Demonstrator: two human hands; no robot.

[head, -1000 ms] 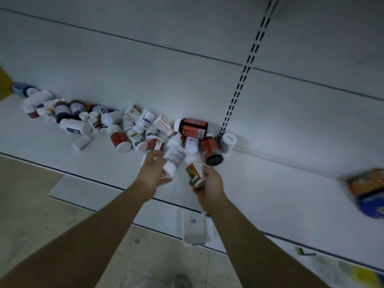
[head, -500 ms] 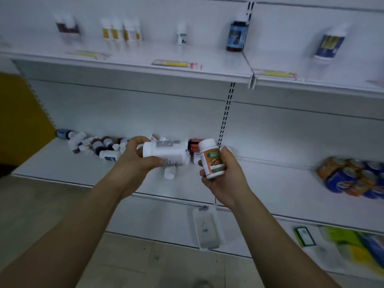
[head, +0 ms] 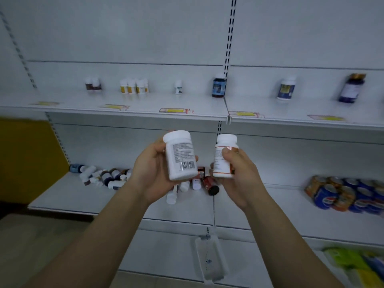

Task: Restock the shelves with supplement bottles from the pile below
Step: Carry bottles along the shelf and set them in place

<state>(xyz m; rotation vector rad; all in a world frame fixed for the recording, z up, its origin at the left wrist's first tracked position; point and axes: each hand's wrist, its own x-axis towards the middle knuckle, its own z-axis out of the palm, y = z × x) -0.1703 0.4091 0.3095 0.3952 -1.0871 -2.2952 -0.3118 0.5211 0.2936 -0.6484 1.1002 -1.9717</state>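
My left hand (head: 150, 171) grips a large white bottle (head: 180, 154) upright, barcode facing me. My right hand (head: 236, 177) holds a smaller white bottle with an orange label (head: 224, 161), also upright. Both bottles are raised in front of the gap between the two shelves. Behind and below my hands the pile of bottles (head: 104, 176) lies on the lower shelf (head: 62, 196), partly hidden by my hands. On the upper shelf (head: 145, 104) stand several bottles in small groups, among them a dark blue one (head: 218, 86).
Soda cans (head: 345, 194) are packed on the lower shelf at the right. A yellow panel (head: 27, 159) stands at the left. A clear plastic tag holder (head: 209, 258) hangs from the bottom shelf edge. Green and yellow packs (head: 357, 265) lie at the lower right.
Both hands have lifted their bottles off the pile and turned them upright. My view has tilted up, bringing the upper shelf into sight.
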